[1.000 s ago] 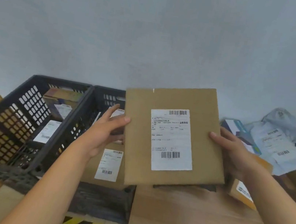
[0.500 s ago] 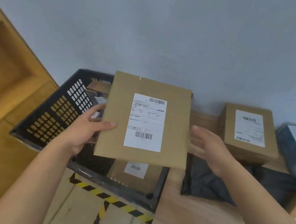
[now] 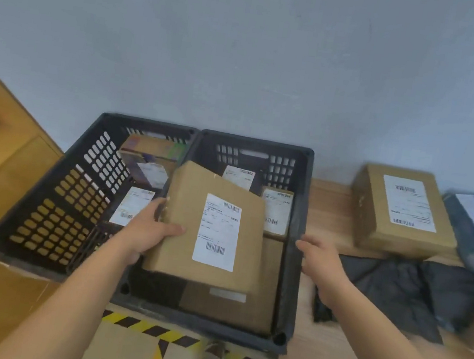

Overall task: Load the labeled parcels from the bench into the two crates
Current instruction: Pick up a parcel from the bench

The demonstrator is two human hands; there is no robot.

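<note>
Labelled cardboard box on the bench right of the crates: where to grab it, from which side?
Cardboard box: probably grip the near-left corner, coming from front-left. It lies flat, label up, left and near walls exposed; the blue box crowds its right side.

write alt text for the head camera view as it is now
A person's left hand holds a flat labelled parcel over the right crate, which has other labelled parcels inside. The right hand hovers open by that crate's rim, near a cardboard box and a black mailer bag on the wooden bench.
</note>
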